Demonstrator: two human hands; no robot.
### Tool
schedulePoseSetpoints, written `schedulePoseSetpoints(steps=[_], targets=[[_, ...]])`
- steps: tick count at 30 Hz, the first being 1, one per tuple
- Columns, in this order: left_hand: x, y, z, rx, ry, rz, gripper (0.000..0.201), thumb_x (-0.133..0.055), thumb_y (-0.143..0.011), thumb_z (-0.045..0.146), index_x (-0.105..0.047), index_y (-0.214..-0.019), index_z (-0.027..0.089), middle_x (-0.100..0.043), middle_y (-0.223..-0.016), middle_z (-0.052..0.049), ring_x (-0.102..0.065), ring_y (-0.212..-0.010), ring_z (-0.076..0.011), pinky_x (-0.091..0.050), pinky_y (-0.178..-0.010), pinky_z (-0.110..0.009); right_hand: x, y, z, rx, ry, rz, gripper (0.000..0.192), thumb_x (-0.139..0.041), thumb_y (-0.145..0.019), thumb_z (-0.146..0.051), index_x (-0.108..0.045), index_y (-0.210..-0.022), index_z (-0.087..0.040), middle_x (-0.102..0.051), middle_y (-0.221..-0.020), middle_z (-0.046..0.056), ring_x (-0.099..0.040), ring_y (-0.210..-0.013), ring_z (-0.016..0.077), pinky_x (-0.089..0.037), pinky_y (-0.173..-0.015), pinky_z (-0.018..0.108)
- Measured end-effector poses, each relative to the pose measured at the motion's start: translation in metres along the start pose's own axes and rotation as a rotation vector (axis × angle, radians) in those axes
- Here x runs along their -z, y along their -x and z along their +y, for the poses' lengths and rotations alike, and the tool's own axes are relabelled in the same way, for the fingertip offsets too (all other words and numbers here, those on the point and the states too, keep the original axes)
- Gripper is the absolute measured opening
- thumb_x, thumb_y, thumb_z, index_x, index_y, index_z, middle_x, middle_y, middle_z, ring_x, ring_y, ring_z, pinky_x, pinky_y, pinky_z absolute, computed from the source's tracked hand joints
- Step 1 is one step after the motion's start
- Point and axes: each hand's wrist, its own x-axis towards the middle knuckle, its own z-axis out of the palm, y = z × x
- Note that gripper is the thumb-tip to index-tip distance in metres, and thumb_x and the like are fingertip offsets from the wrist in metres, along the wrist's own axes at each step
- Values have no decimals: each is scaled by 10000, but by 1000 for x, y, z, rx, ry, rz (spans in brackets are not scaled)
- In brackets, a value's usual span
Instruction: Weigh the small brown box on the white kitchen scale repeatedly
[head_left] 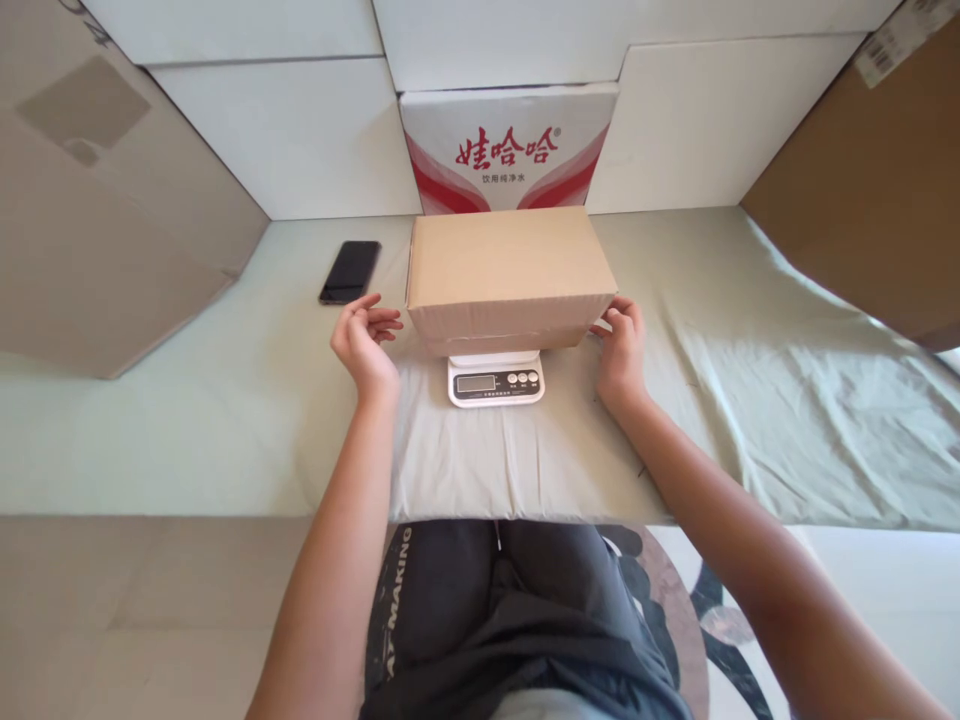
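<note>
Currently we are weighing: the cardboard box (510,275) is sitting on the white kitchen scale (496,378), overhanging it on every side so that only the scale's front panel with display and buttons is showing. The scale is standing on the pale green cloth over the counter (225,420).

Left hand (364,338): grip spread, fingers curled loosely, hovering just beside the box's left lower corner. We are reading it as apart from the cardboard, though the gap is narrow. Right hand (621,345): fingertips resting at the box's right lower corner, touching or nearly so; grip loosely parted, clamping nothing.

Judgement on the step: the box looks freshly set down or about to be lifted, with both hands flanking it at the base. The display is too small to read, so we cannot tell whether a weight is showing. The next move seems to call for both hands staying clear of the box, since any touch would skew the reading; lifting it off would need a level two-sided hold so the scale does not tip.

Count: one box on the scale, one scale, one dark phone (350,271) lying beyond the left grip, well apart from it. Behind the box, one printed red-and-white carton (510,150) is standing against white panels. Large brown cardboard sheets are leaning at either flank.
</note>
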Motion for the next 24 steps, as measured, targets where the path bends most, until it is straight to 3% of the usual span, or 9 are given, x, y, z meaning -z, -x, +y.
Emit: schedulePoseSetpoints(steps=[6, 11, 17, 24], targets=[[3, -1, 1, 15, 0, -21, 253, -516, -890, 343, -725, -859, 205, -721, -673, -40, -613, -542, -143, -376, -520, -278, 2, 2, 8, 46, 34, -63, 283, -530, -941, -479, -658, -1153, -343, -686, -1311, 2, -595, -1320, 252, -466, -1223, 546], [1, 18, 9, -102, -46, -50, 234, -526, -881, 294, -734, -894, 187, -717, -701, -37, -610, -565, -136, -426, -578, -278, 2, 5, 16, 107, 4, -105, 415, -527, -951, -568, -604, -1318, -391, -614, -1496, -4, -510, -1501, 267, -386, -1302, 592], [0, 34, 7, -153, -118, -95, 276, -549, -890, 317, -752, -1033, 197, -771, -950, -76, -718, -835, -179, -488, -647, -274, -10, 18, 3, 158, -26, -242, 529, -513, -938, -669, -567, -1402, -422, -606, -1552, -1, -482, -1552, 287, -395, -1317, 600], [-1, 35, 3, -86, -99, -100, 254, -565, -865, 337, -746, -980, 199, -740, -899, -63, -676, -772, -166, -481, -631, -270, -11, 22, -7, 141, -48, -281, 591, -511, -919, -713, -579, -1415, -400, -617, -1569, 12, -451, -1589, 300, -407, -1316, 588]])
